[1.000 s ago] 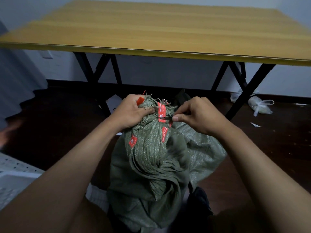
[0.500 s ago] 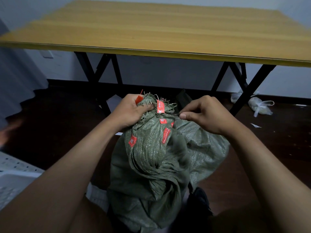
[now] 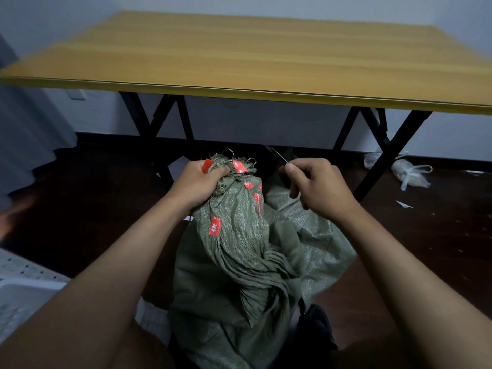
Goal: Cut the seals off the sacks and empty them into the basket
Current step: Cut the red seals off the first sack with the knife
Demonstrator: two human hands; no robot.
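While the left hand (image 3: 197, 186) is gripping the bunched neck of the green sack (image 3: 239, 251), its fingers are curling tightly around the fabric just below the frayed top. Red seal tags (image 3: 238, 166) are sitting just beside those fingers. The right hand (image 3: 319, 186) is pinching a thin blade (image 3: 277, 155), clear of the sack. 1 white basket (image 3: 18, 288) is lying well left.

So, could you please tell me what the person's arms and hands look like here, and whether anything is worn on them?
Both forearms are bare for as far as the picture shows them: no sleeves reach into view. The left hand and the right hand wear no gloves, and no watch, ring, bracelet or other marking is visible. The fingernails that show on the right hand are short and unpainted.
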